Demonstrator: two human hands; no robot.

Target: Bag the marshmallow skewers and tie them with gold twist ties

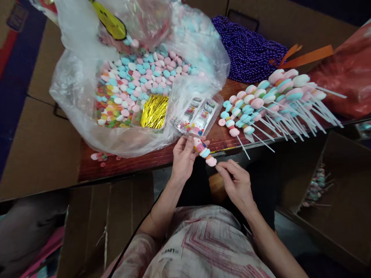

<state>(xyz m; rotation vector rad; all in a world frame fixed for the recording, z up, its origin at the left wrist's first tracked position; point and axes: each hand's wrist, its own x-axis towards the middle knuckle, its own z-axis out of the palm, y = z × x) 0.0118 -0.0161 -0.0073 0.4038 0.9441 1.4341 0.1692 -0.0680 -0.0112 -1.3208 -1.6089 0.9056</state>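
Between my two hands is a candy skewer (205, 153), threaded with pink and pale blue pieces and an orange one. Its upper end shows a colourful printed pattern, perhaps a clear printed bag. My left hand (183, 156) is closed around that upper end. Thumb and fingertips of my right hand (236, 179) pinch at the lower end, just below the last pink candy; the stick itself is mostly hidden. Just beyond my left hand lies a clear tray (216, 110) of printed bags. Beside it, a small box holds gold twist ties (154, 112).
A large plastic bag (66, 100) spreads open with loose pastel candies and ring gummies. Finished candy skewers (261, 104) pile up at the right edge of the table (139, 162). Purple bead strands (246, 48) lie behind. An open carton (342, 208) with wrapped skewers stands lower right.
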